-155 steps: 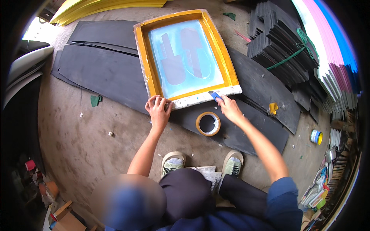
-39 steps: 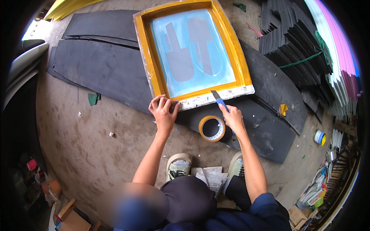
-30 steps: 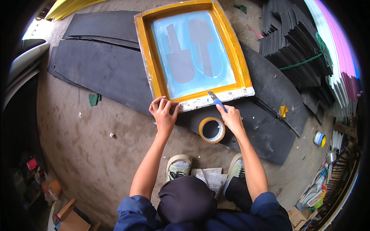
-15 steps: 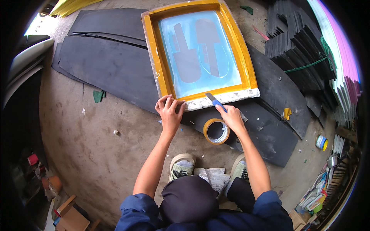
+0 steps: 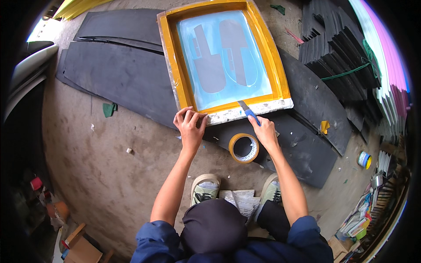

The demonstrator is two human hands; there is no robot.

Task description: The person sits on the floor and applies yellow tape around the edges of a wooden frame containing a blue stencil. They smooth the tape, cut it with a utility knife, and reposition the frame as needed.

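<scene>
A screen-printing frame [image 5: 170,65] lies on black sheets, its sides wrapped in orange-brown tape and its blue mesh bearing two grey sole-like shapes. Along its near edge the bar is a bare, whitish strip [image 5: 267,106]. My left hand [image 5: 190,125] grips the near left corner with bent fingers. In my right hand [image 5: 265,131] is a blue-handled utility knife [image 5: 250,113], its blade laid over the near bar by the tape's edge. Just below that hand, a roll of brown tape [image 5: 233,142] rests on the black sheet.
Large black foam-like sheets [image 5: 118,72] spread under the frame across the concrete floor [image 5: 105,166]. Stacked black sheets [image 5: 337,57] tied with green cord stand at the right. A small blue-and-yellow can [image 5: 364,160] and a cluttered rack [image 5: 377,206] are at lower right.
The knife has slid a little to the right along the near bar, with my right hand behind it. My left hand stays on the corner. The whole view has shifted slightly.
</scene>
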